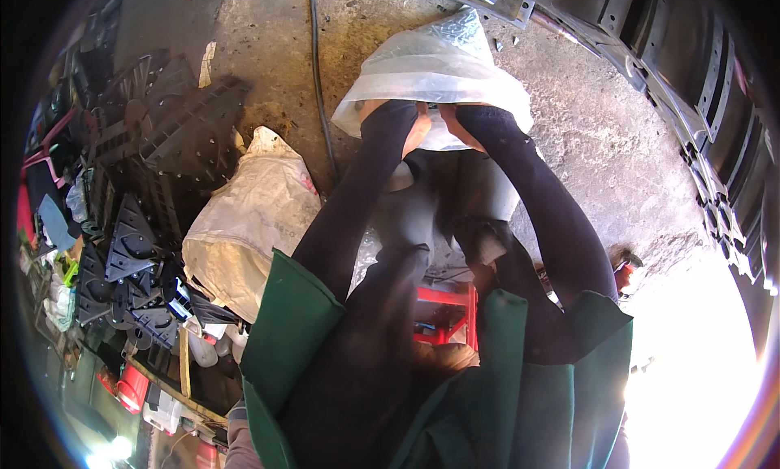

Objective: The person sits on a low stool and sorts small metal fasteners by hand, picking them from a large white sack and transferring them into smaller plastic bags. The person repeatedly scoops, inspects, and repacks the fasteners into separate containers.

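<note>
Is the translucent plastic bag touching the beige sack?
Apart. The head view shows floor and a black cable between the plastic bag and the beige sack.

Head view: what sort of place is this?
Probably a metal workshop or scrap-sorting area: dark triangular pieces with holes lie heaped at left, long grey metal-looking strips with holes line the upper right, and a thin black cable crosses the rough, stained floor.
</note>
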